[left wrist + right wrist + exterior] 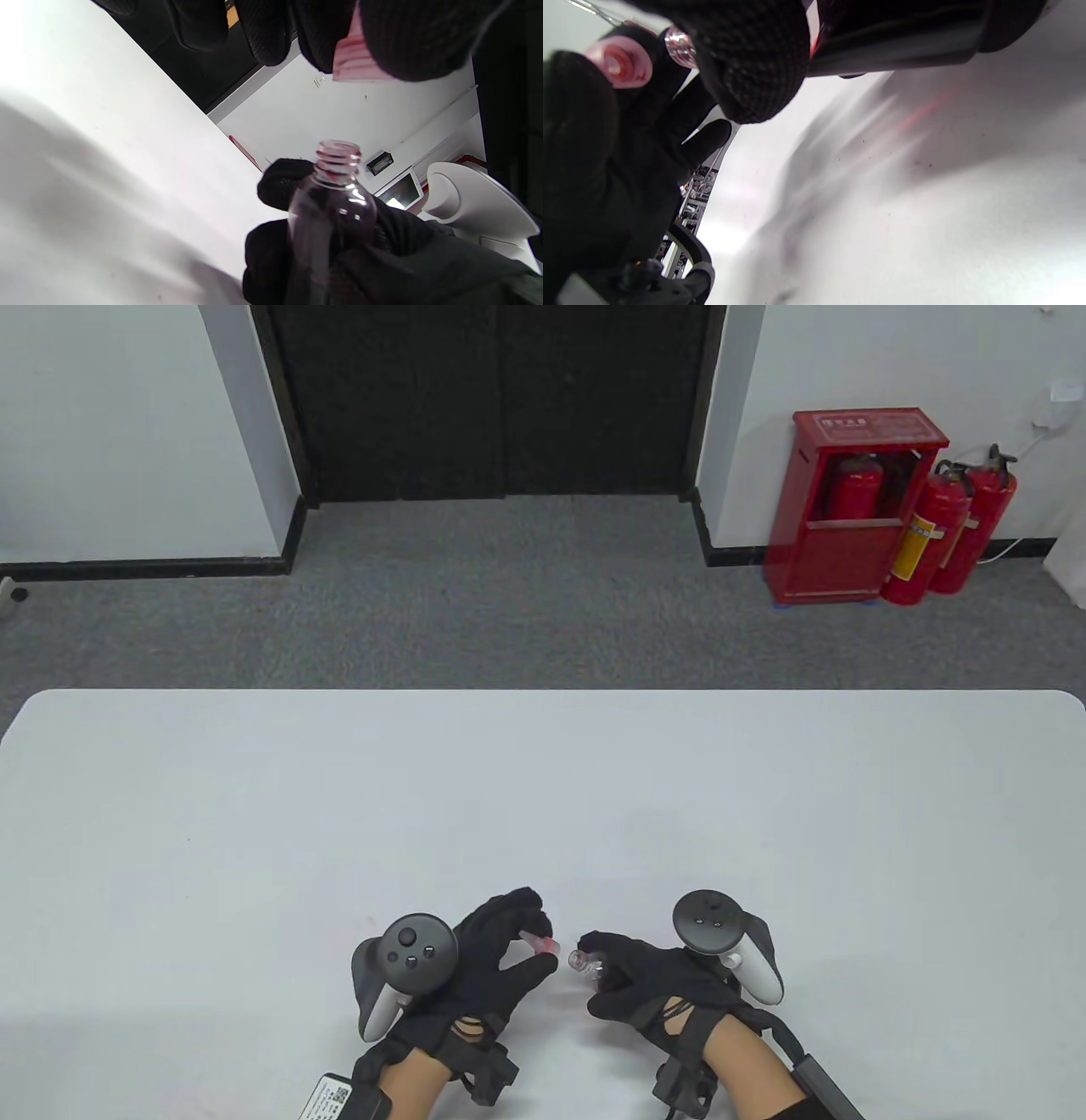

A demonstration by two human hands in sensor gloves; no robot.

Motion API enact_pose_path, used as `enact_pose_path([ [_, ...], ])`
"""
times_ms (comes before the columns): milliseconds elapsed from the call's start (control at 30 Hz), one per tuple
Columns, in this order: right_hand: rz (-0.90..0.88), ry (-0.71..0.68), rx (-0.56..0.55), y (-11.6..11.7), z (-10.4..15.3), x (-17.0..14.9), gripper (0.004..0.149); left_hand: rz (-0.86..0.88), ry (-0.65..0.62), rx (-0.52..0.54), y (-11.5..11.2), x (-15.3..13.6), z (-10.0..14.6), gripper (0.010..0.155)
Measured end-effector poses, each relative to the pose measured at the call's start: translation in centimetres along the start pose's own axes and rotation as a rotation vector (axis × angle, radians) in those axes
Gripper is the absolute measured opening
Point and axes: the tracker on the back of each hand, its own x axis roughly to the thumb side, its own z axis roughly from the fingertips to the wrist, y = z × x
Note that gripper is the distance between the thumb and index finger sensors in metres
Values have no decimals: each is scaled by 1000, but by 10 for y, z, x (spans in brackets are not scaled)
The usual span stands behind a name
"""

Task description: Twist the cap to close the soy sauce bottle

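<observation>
Table view: left hand (501,954) pinches red cap (540,942) | right hand (657,980) grips open bottle (587,963), neck near cap | risk: tilted cap cross-threads, spilling sauce.

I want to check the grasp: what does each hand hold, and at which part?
The left hand pinches the red cap by its sides. The right hand grips the bottle around its body, the open threaded neck exposed.

**Bottle open, cap still off**

I'm seeing a small clear soy sauce bottle (333,199) with dark liquid, tilted, its threaded neck bare. The pinkish-red ribbed cap (541,942) sits just beside the mouth, not touching it, above the white worktop (543,814).
</observation>
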Motion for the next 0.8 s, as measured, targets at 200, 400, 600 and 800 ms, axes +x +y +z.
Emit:
enact_pose_path([
  [200,-19,-34,5,0,3,6,74,11,-7,-47,-9,2,-1,62],
  [400,-8,-47,19,3,4,9,74,-2,-9,-44,-11,3,-1,62],
  [600,-11,-57,37,5,4,11,74,-32,-26,-61,-13,5,-1,62],
  [800,-4,-52,39,6,4,11,74,-37,-38,-73,-13,4,-2,62],
])
